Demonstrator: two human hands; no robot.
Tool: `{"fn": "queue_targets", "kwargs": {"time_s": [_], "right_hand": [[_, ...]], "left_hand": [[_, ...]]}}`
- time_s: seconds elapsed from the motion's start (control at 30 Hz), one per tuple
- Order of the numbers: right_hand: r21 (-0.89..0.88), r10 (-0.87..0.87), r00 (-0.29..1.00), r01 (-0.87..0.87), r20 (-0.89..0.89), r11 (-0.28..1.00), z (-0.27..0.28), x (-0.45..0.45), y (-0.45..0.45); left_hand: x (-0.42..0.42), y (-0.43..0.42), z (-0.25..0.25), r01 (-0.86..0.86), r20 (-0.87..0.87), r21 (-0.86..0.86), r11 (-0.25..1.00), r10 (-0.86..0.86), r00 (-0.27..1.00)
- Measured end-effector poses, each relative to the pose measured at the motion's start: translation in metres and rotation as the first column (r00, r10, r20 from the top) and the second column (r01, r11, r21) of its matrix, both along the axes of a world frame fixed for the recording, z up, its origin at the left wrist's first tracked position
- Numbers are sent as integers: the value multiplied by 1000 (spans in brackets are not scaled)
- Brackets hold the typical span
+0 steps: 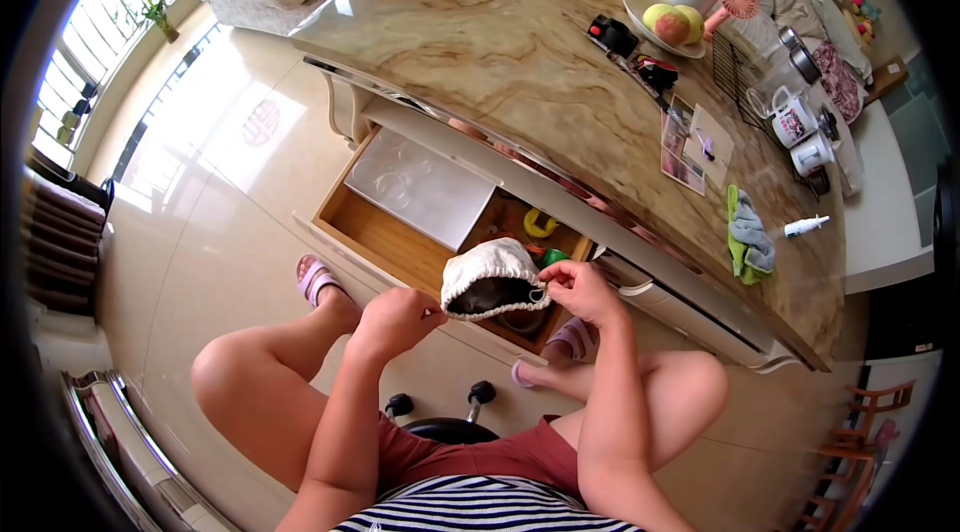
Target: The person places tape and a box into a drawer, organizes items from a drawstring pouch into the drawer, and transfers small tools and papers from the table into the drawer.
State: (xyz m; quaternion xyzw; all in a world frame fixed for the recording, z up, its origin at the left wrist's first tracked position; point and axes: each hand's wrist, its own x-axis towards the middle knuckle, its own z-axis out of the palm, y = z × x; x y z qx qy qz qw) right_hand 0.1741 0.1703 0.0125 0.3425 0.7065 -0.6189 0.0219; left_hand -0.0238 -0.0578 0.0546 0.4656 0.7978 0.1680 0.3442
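A white cloth drawstring pouch (490, 264) hangs between my hands, above the open drawer (385, 230). Its mouth faces me, stretched wide, and something dark shows inside that I cannot make out. My left hand (398, 320) pinches the left edge of the mouth. The right edge, by the cord, is pinched in my right hand (586, 292). Behind the pouch, the drawer holds a white box with a translucent lid (415, 187), a yellow ring-shaped item (541, 224) and a green item (552, 257). The pouch hides part of the drawer's right side.
The marble-topped table (480, 42) carries a plate of fruit (672, 24), a pink handheld fan (738, 2), photos (684, 147), a cloth (750, 237), a small white bottle (806, 226) and mugs (793, 120). A second drawer (690, 317) lies to the right.
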Motion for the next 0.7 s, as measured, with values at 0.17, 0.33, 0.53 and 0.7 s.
{"fn": "queue_targets", "kwargs": {"time_s": [0.17,0.33,0.53,0.7], "right_hand": [[322,-6,1000,13,-25,947,-1,-14,-15],[233,-75,995,86,-59,969,-11,-21,-10],[300,-131,979,173,-154,938,-21,-26,-10],[377,-145,939,263,-312,888,-16,-32,-17]], "left_hand": [[1,1,-10,-54,-39,29,998,55,998],[-3,5,-8,-103,-26,22,994,104,994],[-3,9,-12,-106,-14,88,990,108,994],[-5,9,-24,-99,-56,185,978,111,992]]}}
